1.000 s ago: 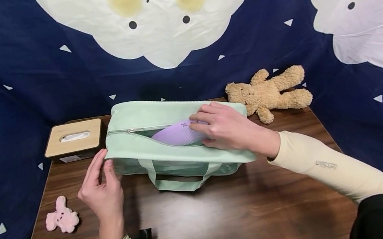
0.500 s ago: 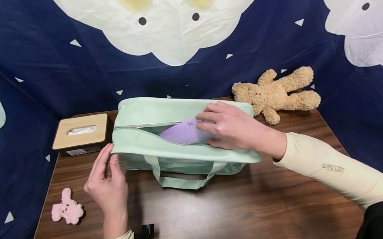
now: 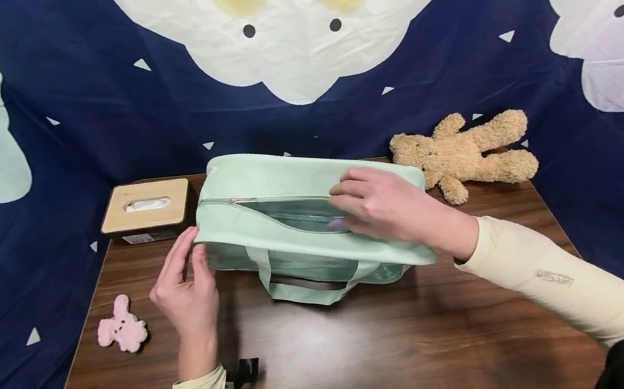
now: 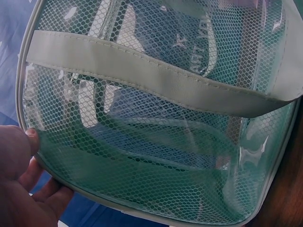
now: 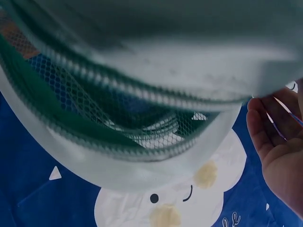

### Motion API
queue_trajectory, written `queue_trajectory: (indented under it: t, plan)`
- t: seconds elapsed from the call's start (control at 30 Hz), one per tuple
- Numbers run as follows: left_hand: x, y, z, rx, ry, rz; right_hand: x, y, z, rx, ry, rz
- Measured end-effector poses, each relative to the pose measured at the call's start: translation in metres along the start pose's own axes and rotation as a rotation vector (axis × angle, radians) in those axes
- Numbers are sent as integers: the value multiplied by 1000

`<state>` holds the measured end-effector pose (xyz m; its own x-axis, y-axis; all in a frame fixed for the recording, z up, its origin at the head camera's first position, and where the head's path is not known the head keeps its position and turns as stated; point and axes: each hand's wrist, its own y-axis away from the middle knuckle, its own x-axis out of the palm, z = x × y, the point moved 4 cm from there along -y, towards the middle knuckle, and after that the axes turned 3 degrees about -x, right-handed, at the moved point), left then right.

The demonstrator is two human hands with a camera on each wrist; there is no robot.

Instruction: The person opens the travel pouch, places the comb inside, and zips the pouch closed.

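A mint green zip bag (image 3: 269, 226) with mesh sides stands on the table, its top zip partly undone. My left hand (image 3: 187, 286) pinches the bag's near left corner; the left wrist view shows thumb and fingers on the bag's edge. Over the right part of the opening is my right hand (image 3: 381, 205), fingers loosely bent, with nothing showing between them. Just below those fingers, inside the bag, a bit of a purple comb (image 3: 336, 224) shows; the rest is hidden. In the right wrist view the zip opening (image 5: 142, 127) gapes, and the left hand (image 5: 279, 132) holds the edge.
At the bag's left stands a tissue box (image 3: 148, 206) with a wooden lid. A small pink plush toy (image 3: 122, 326) lies near the table's left edge. Behind the bag's right end lies a brown teddy bear (image 3: 461, 155). A navy cloth (image 3: 71, 121) with clouds hangs around the table.
The purple comb, gripped in my right hand earlier, has dropped down into the bag, mostly out of sight. My left hand has kept its hold. The whole head view has shifted right.
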<state>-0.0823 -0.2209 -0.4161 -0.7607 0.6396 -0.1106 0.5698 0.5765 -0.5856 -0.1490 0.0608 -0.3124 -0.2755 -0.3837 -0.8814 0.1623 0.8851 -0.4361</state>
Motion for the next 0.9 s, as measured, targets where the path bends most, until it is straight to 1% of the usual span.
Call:
queue_trajectory:
  t: [0.17,0.3,0.37,0.43,0.5,0.6,0.73,0.9]
  plan:
    - [2,1,-1,8,1,9,-10,0,-3,16,-3,-44]
    - [1,1,-2,4,4,13,-21,-8,-7,19,-31,-87]
    - [0,0,-2,2,4,13,-24,-14,-10,33,-67,-95]
    - [0,0,-2,3,4,11,-26,-21,-15,66,-123,-89]
    - [-1,0,-2,3,4,9,-26,-29,-20,121,-211,-74]
    - [-2,0,-2,9,-1,4,-21,-40,-28,229,-361,-31]
    - [-3,0,-3,18,-11,3,-11,-54,-36,380,-534,71]
    - [-3,0,-3,22,-14,5,5,-73,-42,530,-709,198]
